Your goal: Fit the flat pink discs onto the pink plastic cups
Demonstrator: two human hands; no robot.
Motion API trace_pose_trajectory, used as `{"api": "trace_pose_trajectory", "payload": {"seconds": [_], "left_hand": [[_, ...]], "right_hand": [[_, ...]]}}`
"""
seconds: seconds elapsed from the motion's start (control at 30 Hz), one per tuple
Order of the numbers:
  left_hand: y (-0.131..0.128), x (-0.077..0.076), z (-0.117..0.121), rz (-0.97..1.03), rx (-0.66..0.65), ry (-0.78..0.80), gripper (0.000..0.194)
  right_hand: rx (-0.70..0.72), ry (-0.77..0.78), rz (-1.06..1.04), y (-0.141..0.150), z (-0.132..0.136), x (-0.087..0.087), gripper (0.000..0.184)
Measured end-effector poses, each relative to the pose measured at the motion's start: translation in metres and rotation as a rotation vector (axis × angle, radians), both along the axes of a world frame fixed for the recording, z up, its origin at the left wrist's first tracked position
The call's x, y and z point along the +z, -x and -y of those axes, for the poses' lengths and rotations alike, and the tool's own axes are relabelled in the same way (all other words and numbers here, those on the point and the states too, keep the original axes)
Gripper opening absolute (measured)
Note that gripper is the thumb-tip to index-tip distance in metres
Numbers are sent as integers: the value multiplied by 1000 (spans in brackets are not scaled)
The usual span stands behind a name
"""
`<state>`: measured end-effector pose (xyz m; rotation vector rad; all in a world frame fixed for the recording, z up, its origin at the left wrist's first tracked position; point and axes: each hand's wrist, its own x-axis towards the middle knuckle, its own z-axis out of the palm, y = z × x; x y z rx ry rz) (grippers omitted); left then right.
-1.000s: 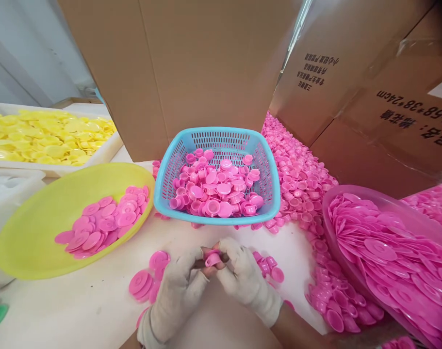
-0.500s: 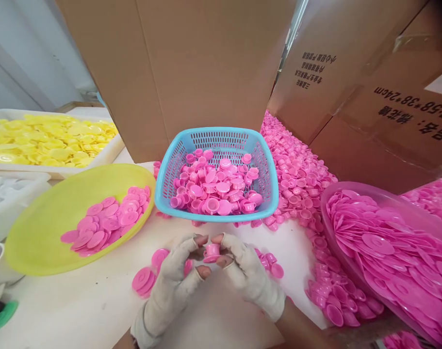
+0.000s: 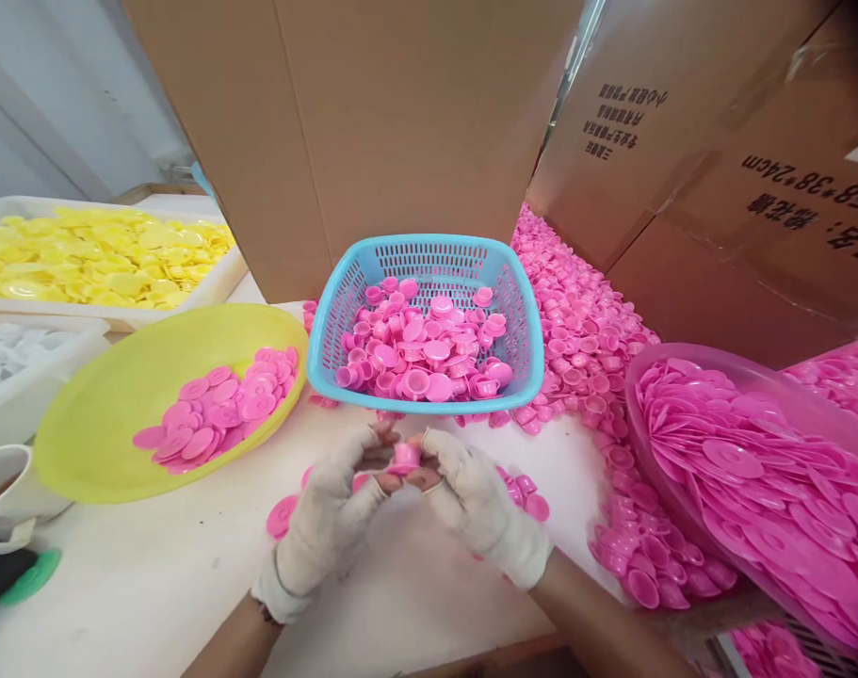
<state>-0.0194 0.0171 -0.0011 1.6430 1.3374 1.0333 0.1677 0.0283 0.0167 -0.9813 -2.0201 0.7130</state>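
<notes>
Pink cup (image 3: 407, 454) with a saucer-like disc at its foot, upright, held between two gloved hands in front of a blue basket.

Left to right: white tray (image 3: 220, 275) of yellow discs; white mug (image 3: 40, 490), part-filled with dark liquid; yellow bowl (image 3: 104, 414) holding overlapping pink discs; loose pink disc (image 3: 282, 516) on the table, beside the left hand (image 3: 326, 513), thumb and fingers spread around the cup's left side, grip or mere contact cannot be told; blue basket (image 3: 425, 408), slotted, part-filled with pink cups; right hand (image 3: 481, 504), thumb and forefinger clamped on the cup's right side; loose pink pieces (image 3: 522, 490), just beyond that hand; cup heap (image 3: 588, 339), against a carton; pink basin (image 3: 760, 377), packed with pink discs.
</notes>
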Motion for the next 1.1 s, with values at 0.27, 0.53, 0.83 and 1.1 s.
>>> {"api": "trace_pose_trajectory", "payload": {"seconds": [0.27,0.53,0.83,1.1], "left_hand": [[31,5,-12,-718,-78,78,23],[8,-2,-6,-752,-80,106,13],[-10,-4,2,276,-43,463,30],[-15,-4,11,308,-135,338,28]], "right_hand": [[-398,-515,54,-26,-32,66,36],[-226,-27,699,-49,13,-9,11],[-178,24,612,-31,17,-22,16],[-173,-92,299,-4,16,-19,14]]}}
